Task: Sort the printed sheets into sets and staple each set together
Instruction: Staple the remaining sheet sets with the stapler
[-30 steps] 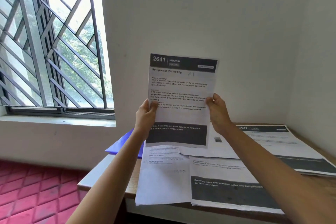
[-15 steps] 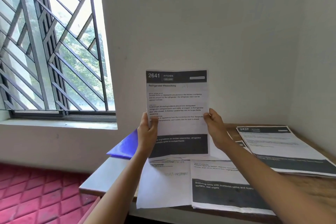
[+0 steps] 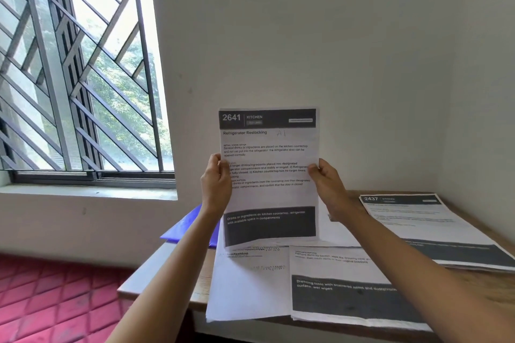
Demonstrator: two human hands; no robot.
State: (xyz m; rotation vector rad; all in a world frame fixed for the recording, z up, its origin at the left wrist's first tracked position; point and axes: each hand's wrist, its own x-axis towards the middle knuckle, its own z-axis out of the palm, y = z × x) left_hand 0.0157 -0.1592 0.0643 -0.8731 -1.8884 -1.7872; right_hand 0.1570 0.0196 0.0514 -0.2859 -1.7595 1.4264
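I hold a white printed sheet headed "2641 Kitchen" (image 3: 269,175) upright at 12 o'clock, above the bench. My left hand (image 3: 216,184) pinches its left edge and my right hand (image 3: 327,186) pinches its right edge, thumbs on the printed face. Its lower edge hangs over loose sheets lying flat on the brown wooden bench (image 3: 473,287). A mostly white sheet (image 3: 248,292) lies at 6, its near corner past the bench's front edge. A dark-banded printed sheet (image 3: 342,295) lies just beside it at 5. A sheet headed "2437" (image 3: 423,225) lies at 3, near the room's corner. A blue plastic folder (image 3: 189,227) shows at 8. Leftward there is open room over the red tiled floor (image 3: 41,301), below a metal-barred window (image 3: 78,78) at 10.
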